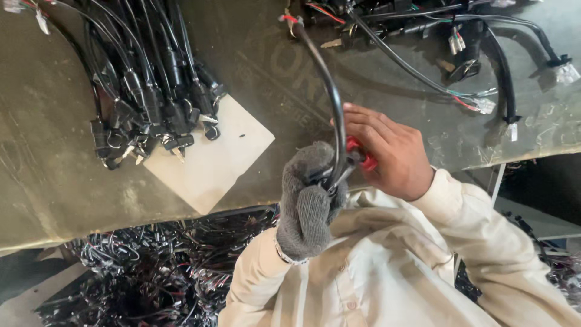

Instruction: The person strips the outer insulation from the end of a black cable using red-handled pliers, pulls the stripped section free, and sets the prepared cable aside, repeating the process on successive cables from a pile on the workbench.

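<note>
My left hand [310, 200], in a grey knitted glove, is closed around the lower end of a black sleeved cable [334, 103] that arcs up and away over the table. My right hand [387, 151], bare, grips a small red-handled tool [358, 152] pressed against the cable end held by the glove. The far end of the cable shows red and light wires [290, 19]. The part at the meeting point of both hands is mostly hidden by fingers.
A bundle of black cable assemblies with keys [151, 97] lies at the left on a white card [212, 157]. More harnesses with white connectors [484, 104] lie at the far right. The worn table [48, 175] ends near me; a heap of wires [157, 272] lies below.
</note>
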The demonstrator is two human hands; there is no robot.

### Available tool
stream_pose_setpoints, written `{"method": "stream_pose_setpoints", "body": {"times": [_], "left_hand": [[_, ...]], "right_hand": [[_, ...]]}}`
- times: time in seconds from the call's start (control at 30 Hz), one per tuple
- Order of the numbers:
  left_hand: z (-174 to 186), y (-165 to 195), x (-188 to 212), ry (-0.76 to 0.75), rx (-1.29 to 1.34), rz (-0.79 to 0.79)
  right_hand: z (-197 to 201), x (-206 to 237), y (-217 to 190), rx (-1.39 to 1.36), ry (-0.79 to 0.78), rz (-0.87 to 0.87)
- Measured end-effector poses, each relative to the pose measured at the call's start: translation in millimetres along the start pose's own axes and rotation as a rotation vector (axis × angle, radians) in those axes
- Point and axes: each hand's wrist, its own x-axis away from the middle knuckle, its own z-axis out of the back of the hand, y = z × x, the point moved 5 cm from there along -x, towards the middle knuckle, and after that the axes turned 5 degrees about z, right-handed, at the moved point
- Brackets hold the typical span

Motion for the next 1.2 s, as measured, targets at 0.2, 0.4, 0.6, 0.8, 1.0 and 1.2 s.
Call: {"method": "stream_pose_setpoints", "body": {"times": [0.2, 0.4, 0.6, 0.8, 1.0, 1.2], "left_hand": [[-2, 10, -1, -0.104, 0.087, 0.132], [-2, 2, 3, -0.196, 0.211, 0.387], [7, 19, 1, 0.167, -0.593, -0.218], [0, 8, 7, 0.242, -0.613, -0.166], [-4, 3, 7, 0.213, -0.801, -0.204], [-4, 1, -1, 0.252, -1.006, -0.137]], "right_hand": [[-7, -5, 5, 0.295, -0.2, -0.009], [-10, -5, 14, 0.025, -0.122, 0.043], [-16, 3, 7, 0.042, -0.137, -0.09], [-22, 7, 4, 0.099, -0.169, -0.134], [-15, 17, 2, 0.284, -0.172, -0.21], [-15, 21, -3, 0.305, -0.15, -0.291]]}}
